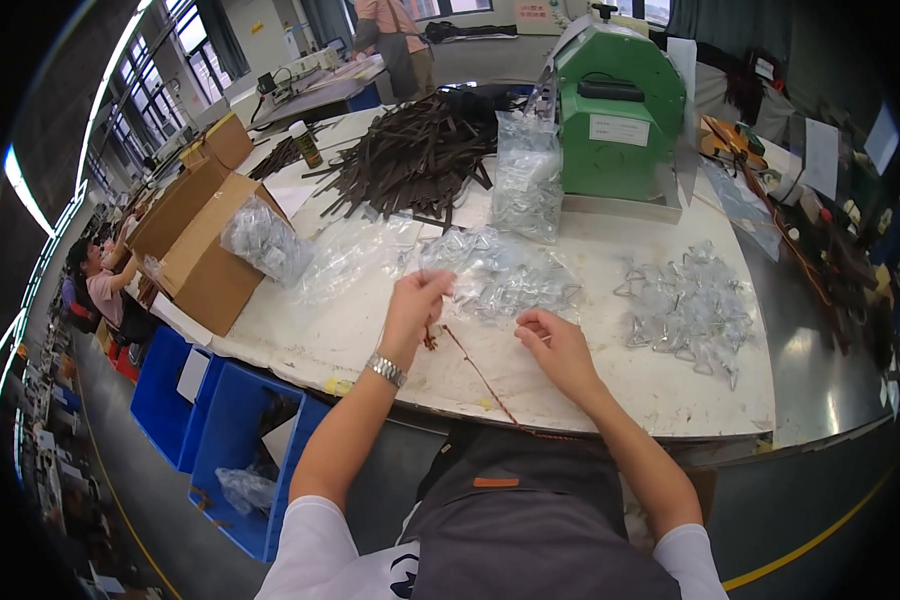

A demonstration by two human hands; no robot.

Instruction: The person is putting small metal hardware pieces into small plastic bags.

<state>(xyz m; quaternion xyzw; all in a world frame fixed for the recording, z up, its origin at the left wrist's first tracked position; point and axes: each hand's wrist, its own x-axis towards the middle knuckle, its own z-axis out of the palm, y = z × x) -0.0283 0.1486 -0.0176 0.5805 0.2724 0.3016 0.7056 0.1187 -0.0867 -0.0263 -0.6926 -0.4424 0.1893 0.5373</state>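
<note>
left hand [417, 300] pinched on thin brown strap [475, 368] at counter [610, 390] front edge | right hand [555, 343] fingers curled, grip unclear | advice: keep strap taut, clear of plastic bags [505, 275]

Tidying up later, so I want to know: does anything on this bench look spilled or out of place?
Loose dark brown straps lie in a jumbled, splayed heap, and one thin brown strap hangs off the white table's front edge.

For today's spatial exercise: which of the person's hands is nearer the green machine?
Right. The right hand lies almost straight below the green machine; the left hand is farther off to its left.
</note>
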